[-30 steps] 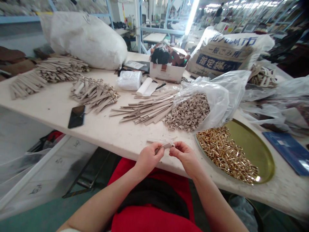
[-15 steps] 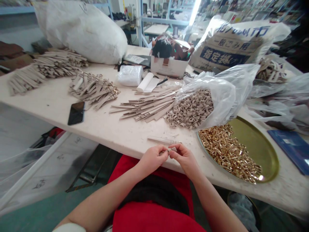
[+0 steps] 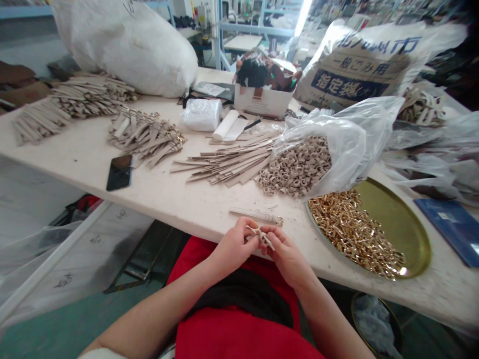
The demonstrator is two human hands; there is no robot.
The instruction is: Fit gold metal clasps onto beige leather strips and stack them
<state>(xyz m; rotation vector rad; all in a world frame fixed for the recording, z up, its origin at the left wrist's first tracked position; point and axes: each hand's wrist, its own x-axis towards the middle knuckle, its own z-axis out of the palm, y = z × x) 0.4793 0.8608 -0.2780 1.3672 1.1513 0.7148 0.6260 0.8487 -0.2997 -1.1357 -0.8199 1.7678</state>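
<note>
Workroom: shelving frames and machines fill the background behind a pale tabletop (image 3: 187, 209).
Left end: beige strips lie in a flat row (image 3: 41, 119) and a taller heap (image 3: 93, 94), roughly aligned, perhaps to keep them countable.
Far edge, left: a bulging white sack (image 3: 127, 50) rests behind the strips, seemingly out of the working space.
Phone: the dark phone (image 3: 119, 173) lies near the front edge, apart from the hands.
Fitted strips: a pile with gold-coloured ends (image 3: 147, 137) sits just beyond it.
Long strips: loose lengths (image 3: 228, 164) fan across the middle.
Left hand: the left hand (image 3: 237, 242) pinches a small beige piece (image 3: 264, 238) between thumb and fingers, over the front edge, likely to steady it.
Lone strip: one strip (image 3: 254, 215) lies flat just beyond the hands.
Right hand: the right hand (image 3: 284, 249) grips the same piece, its fingers nearly closed; its exact fold is too small to tell.
Loops: beige rings (image 3: 299, 167) spill from a clear bag (image 3: 346, 149), mouth toward the hands, presumably for easy reach.
Right front edge: a round tray (image 3: 407, 224) keeps gold-coloured metal parts (image 3: 355, 239) together.
</note>
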